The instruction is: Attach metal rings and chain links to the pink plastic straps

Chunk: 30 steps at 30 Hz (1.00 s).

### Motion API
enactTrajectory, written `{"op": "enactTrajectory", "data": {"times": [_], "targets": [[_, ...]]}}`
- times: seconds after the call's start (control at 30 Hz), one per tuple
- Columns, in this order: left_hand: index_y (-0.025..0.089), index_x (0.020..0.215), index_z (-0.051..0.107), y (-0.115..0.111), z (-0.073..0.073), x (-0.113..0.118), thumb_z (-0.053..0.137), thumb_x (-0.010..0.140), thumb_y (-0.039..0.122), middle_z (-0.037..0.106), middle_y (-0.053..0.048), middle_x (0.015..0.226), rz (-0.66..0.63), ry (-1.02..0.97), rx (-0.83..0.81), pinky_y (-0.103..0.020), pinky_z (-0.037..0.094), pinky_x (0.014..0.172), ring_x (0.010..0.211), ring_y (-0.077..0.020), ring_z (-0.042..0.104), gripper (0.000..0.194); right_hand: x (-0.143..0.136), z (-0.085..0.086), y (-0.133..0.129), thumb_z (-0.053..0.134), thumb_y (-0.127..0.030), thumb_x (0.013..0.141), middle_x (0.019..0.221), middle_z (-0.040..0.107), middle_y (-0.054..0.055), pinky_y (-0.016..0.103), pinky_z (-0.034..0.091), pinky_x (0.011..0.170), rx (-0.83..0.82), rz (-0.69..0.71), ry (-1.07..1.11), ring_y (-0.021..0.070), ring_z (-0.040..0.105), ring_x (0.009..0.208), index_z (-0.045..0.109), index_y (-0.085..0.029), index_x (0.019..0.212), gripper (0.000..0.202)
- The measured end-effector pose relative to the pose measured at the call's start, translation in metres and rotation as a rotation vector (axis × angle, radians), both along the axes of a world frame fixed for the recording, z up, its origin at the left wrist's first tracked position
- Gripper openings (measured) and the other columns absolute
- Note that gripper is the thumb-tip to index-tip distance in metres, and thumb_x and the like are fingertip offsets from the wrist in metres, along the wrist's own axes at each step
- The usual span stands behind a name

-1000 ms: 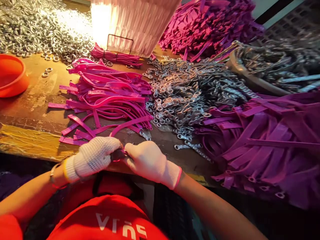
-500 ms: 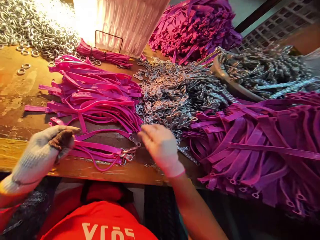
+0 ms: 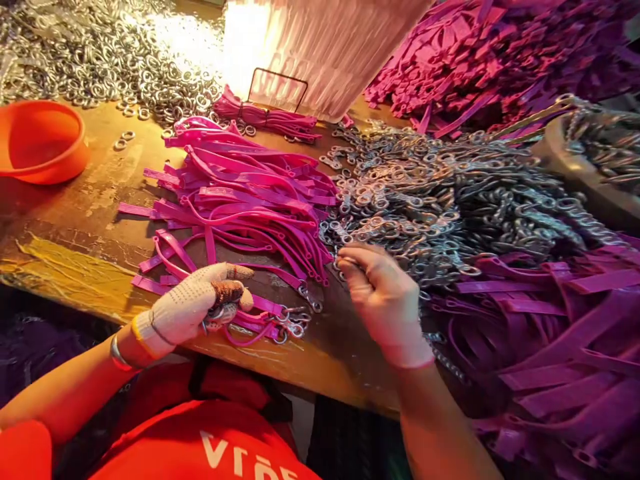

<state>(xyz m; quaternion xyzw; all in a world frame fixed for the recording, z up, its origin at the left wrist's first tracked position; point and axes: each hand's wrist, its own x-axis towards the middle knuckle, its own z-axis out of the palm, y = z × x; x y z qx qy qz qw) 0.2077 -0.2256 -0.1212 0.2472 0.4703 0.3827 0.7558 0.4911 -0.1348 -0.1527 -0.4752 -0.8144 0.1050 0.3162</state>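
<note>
My left hand (image 3: 203, 303), in a dotted white glove with brown-stained fingertips, is closed round metal rings above the table's front edge. My right hand (image 3: 383, 293), gloved in white, is pinched at the near left edge of the metal chain pile (image 3: 430, 200); what its fingertips hold is too small to make out. Between the hands lie pink straps (image 3: 260, 320) with metal rings and clips (image 3: 295, 321) at their right ends. Behind them spreads a larger heap of pink straps (image 3: 250, 200).
An orange bowl (image 3: 45, 143) stands at the left. Loose rings (image 3: 175, 87) are heaped at the back left, beside a clear ribbed plastic piece (image 3: 320, 53). Purple straps (image 3: 565, 347) fill the right, below a container of chains (image 3: 575, 160).
The view has shifted left, bringing the orange bowl in. My left hand has moved right, over the near straps. My right hand has moved slightly away from the straps, to the chain pile.
</note>
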Motion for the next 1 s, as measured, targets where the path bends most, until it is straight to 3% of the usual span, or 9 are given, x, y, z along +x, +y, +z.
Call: {"op": "enactTrajectory", "data": {"times": [0.1,0.33,0.43,0.57,0.7,0.77,0.83,0.93,1.0], "targets": [[0.016,0.092,0.055,-0.003,0.003,0.006,0.063,0.091,0.039,0.065,0.000,0.069,-0.019,0.134,0.103,-0.015,0.026,0.037,0.042,-0.0037,0.037,0.025,-0.032,0.020,-0.041,0.055,-0.031,0.099,0.102,0.074,0.004,0.032,0.054,0.082,-0.220,0.100,0.143,0.0181,0.070,0.087,0.066,-0.025,0.114,0.019],[0.018,0.084,0.052,-0.014,0.003,0.023,0.068,0.087,0.052,0.058,0.005,0.060,0.036,0.263,0.222,-0.016,0.030,0.038,0.041,-0.0048,0.039,0.037,-0.087,0.029,-0.086,0.048,-0.031,0.102,0.117,0.071,0.005,0.032,0.052,0.095,-0.567,0.272,0.279,0.0186,0.066,0.107,0.060,-0.023,0.123,0.025],[0.018,0.085,0.054,-0.017,0.001,0.022,0.065,0.089,0.050,0.059,0.004,0.065,-0.069,0.245,0.278,-0.017,0.032,0.043,0.047,-0.0059,0.042,0.034,-0.088,0.025,-0.089,0.046,-0.025,0.101,0.110,0.072,0.004,0.029,0.052,0.091,-0.503,0.243,0.332,0.0167,0.068,0.101,0.062,-0.023,0.117,0.022],[0.016,0.078,0.058,-0.023,0.001,0.017,0.073,0.084,0.038,0.059,0.001,0.070,-0.186,0.498,0.497,-0.018,0.038,0.055,0.062,-0.0089,0.047,0.027,-0.080,0.026,-0.098,0.049,-0.016,0.096,0.100,0.073,0.004,0.028,0.053,0.084,-0.369,0.273,0.222,0.0171,0.068,0.091,0.065,-0.022,0.109,0.022],[0.018,0.080,0.052,-0.032,0.000,0.024,0.065,0.089,0.048,0.051,0.006,0.058,-0.190,0.285,0.245,-0.018,0.031,0.042,0.046,-0.0071,0.040,0.034,-0.082,0.028,-0.115,0.049,-0.020,0.096,0.079,0.069,0.005,0.030,0.049,0.069,-0.120,0.212,0.011,0.0187,0.064,0.073,0.067,-0.019,0.097,0.018],[0.020,0.083,0.048,-0.033,-0.001,0.030,0.062,0.090,0.051,0.047,0.008,0.053,-0.119,0.126,0.117,-0.018,0.027,0.037,0.039,-0.0064,0.033,0.035,-0.086,0.025,-0.124,0.048,-0.025,0.098,0.078,0.069,0.007,0.031,0.047,0.065,0.001,0.113,-0.029,0.0198,0.063,0.069,0.066,-0.015,0.104,0.021],[0.021,0.084,0.047,-0.031,-0.003,0.033,0.060,0.091,0.051,0.044,0.009,0.051,-0.068,0.089,0.102,-0.018,0.026,0.036,0.037,-0.0064,0.029,0.034,-0.089,0.019,-0.129,0.045,-0.026,0.102,0.085,0.073,0.007,0.029,0.048,0.066,-0.067,0.064,0.044,0.0189,0.066,0.071,0.061,-0.014,0.117,0.026],[0.019,0.087,0.057,-0.017,-0.005,0.024,0.055,0.095,0.042,0.057,0.004,0.061,-0.192,0.370,0.360,-0.021,0.042,0.045,0.047,-0.0099,0.049,0.025,-0.087,0.012,-0.123,0.043,-0.027,0.105,0.094,0.075,0.005,0.026,0.049,0.069,-0.245,0.052,0.148,0.0163,0.069,0.076,0.062,-0.019,0.118,0.024],[0.017,0.097,0.067,-0.004,-0.009,0.010,0.053,0.096,0.028,0.071,-0.005,0.085,-0.262,0.789,0.654,-0.028,0.055,0.071,0.075,-0.0169,0.068,0.018,-0.086,0.010,-0.108,0.044,-0.029,0.105,0.096,0.075,0.006,0.028,0.049,0.074,-0.181,0.034,0.106,0.0182,0.069,0.083,0.065,-0.021,0.113,0.023]]}}
